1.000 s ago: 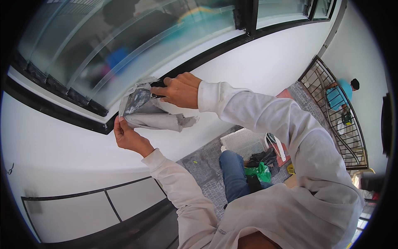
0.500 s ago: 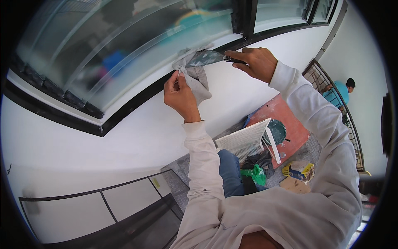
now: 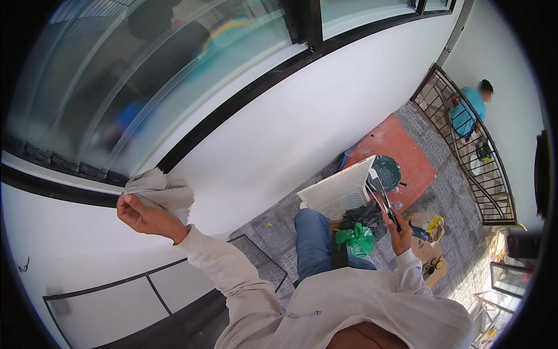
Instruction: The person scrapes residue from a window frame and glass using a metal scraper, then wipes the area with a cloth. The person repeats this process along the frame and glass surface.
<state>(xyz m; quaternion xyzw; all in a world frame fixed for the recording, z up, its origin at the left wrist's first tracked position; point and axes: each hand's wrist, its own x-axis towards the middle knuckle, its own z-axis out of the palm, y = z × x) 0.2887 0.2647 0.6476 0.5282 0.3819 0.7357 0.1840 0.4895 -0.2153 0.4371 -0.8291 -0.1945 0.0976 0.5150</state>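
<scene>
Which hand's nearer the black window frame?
Left. The left hand holds the rag at the frame; the right hand is farther off, low and to the right, gripping the scraper.

The scraper (image 3: 393, 217) has left the grey cloth (image 3: 168, 196).

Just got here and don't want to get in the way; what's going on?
A person in a pale top is busy by a window. The left hand pinches a grey cloth over part of the black window frame. The right hand is away from it, low on the right, holding a scraper. A dark round tub stands on a red board, and someone in a teal shirt is behind the railing.
</scene>
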